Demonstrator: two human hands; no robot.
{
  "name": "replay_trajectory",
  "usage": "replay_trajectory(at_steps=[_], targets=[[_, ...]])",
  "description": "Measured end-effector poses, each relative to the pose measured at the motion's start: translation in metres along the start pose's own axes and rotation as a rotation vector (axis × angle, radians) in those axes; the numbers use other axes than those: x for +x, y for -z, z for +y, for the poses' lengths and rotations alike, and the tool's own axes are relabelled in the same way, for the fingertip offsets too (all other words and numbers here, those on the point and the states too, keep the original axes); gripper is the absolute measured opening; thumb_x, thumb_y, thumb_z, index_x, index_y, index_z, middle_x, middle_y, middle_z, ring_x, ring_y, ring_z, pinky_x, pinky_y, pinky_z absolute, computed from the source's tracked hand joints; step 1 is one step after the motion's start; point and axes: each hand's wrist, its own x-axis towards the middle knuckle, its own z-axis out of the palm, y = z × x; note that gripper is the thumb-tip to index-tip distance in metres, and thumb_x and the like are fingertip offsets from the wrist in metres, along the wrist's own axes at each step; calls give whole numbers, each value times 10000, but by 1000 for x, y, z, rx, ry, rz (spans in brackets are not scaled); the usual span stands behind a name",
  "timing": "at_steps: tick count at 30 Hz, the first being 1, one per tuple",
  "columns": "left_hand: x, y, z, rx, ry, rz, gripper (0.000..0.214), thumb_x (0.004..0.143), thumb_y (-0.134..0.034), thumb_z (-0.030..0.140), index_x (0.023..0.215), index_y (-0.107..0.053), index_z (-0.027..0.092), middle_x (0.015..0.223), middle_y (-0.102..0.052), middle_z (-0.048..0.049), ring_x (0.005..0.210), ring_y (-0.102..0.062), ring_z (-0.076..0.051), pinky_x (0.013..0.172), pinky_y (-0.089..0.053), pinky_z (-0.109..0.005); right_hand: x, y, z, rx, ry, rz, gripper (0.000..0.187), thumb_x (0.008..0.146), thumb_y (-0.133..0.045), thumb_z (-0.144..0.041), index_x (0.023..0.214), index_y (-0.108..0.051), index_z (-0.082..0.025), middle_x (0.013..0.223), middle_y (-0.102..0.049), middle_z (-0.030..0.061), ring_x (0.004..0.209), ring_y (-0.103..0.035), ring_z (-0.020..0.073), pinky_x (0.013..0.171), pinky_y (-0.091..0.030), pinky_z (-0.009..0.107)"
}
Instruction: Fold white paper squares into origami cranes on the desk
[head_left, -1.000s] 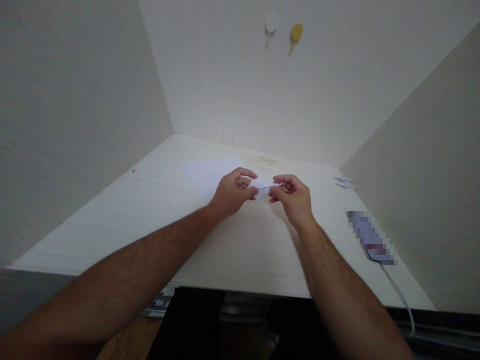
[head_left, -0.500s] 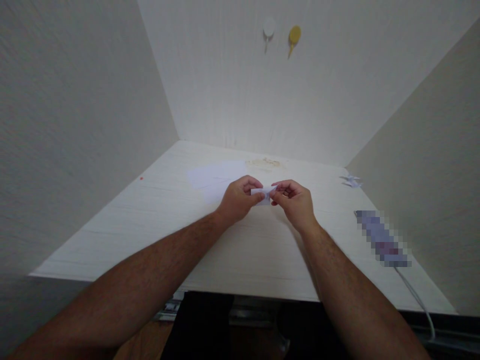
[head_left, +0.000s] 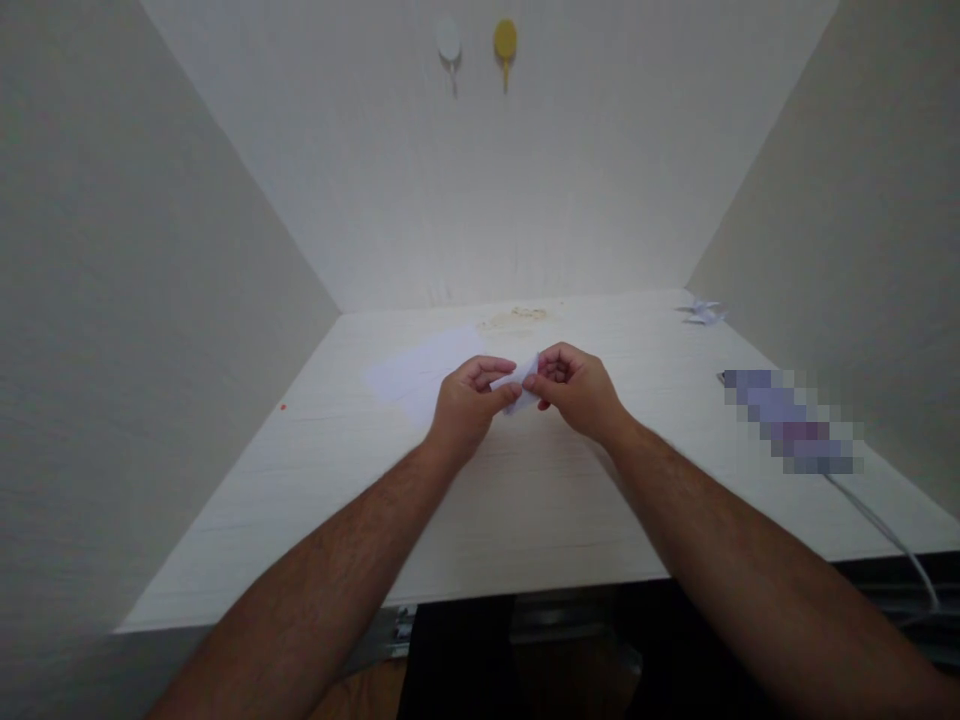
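A small folded piece of white paper [head_left: 526, 376] is pinched between my two hands, just above the desk. My left hand [head_left: 471, 398] grips its left side between thumb and fingers. On the other side, the thumb and fingers of my right hand [head_left: 576, 385] hold its right part. The paper is tilted, with one corner pointing up by the right fingers. Fingers hide some of its folds. Behind my left hand, a larger white sheet [head_left: 420, 362] lies flat on the desk.
The white desk [head_left: 517, 530] has walls on three sides. A folded white paper piece [head_left: 703, 312] lies at the back right. A blurred-out flat device [head_left: 787, 420] with a white cable [head_left: 877, 515] is at the right. Two hooks, white [head_left: 448, 42] and yellow [head_left: 505, 40], are on the back wall.
The small paper has turned from roughly level to slanted, its right side now higher. Both hands still hold it. The camera view has rotated and shifted.
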Motion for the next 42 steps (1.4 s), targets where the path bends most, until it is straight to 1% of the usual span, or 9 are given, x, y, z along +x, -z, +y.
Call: replay_trajectory(at_steps=[7,10,14,20,24,27,31,36,42], targets=[[2,0,-5,-64,16,68,363,623,-839,260,919,-650,168,704,-699,1,568,-605,-102,568,-461,-229,-2,-1,-2,-138,-22,-43,239,738,-729,-377,738,-598,-176,573,-574,-38,477,-526,92,438,-473,227],[1,-3,-3,-79,51,90,373,605,-849,260,912,-661,160,686,-693,-1,561,-603,-105,566,-461,-230,-4,-3,-2,-230,40,2,220,766,-702,-357,715,-577,-184,560,-547,-47,483,-508,87,446,-424,216],[-1,-6,1,-87,154,50,331,627,-840,305,849,-679,120,726,-701,-39,646,-659,-146,654,-527,-288,-6,-6,-2,-373,153,66,153,778,-662,-255,688,-562,-183,577,-552,-43,525,-491,79,484,-382,212],[-1,-1,2,-42,161,24,317,668,-818,347,835,-677,117,771,-714,-65,695,-693,-174,639,-547,-288,-2,-4,-1,-212,56,-31,172,766,-689,-326,746,-608,-176,591,-607,-26,510,-533,92,482,-418,221],[-1,1,2,71,140,14,327,707,-786,386,873,-658,135,778,-716,-65,686,-702,-186,541,-524,-257,-1,-1,-3,-178,-4,-77,168,766,-682,-318,725,-616,-168,563,-607,-25,461,-520,86,452,-409,220],[-2,-1,3,198,104,15,283,746,-742,387,850,-641,144,675,-687,-41,566,-660,-157,440,-447,-222,-2,-1,-2,-208,9,-59,181,758,-698,-321,716,-608,-169,557,-585,-33,466,-514,84,450,-399,218],[-2,-3,7,432,30,67,198,790,-679,349,807,-660,153,520,-606,13,413,-496,-86,403,-351,-204,-3,-3,-1,-210,90,-26,251,696,-775,-341,835,-655,-170,653,-609,-26,557,-540,95,523,-444,236],[-4,-1,10,709,-141,121,206,799,-657,342,692,-665,166,533,-596,23,497,-505,-94,480,-368,-214,-4,-5,-3,-345,222,79,161,719,-761,-297,782,-667,-183,718,-644,-5,627,-550,107,565,-448,246],[-7,0,10,859,-318,152,162,834,-636,313,857,-747,197,716,-711,-3,627,-593,-124,593,-441,-240,-7,-6,-5,-451,370,93,105,752,-730,-257,743,-651,-189,745,-648,1,653,-566,114,575,-453,246]])
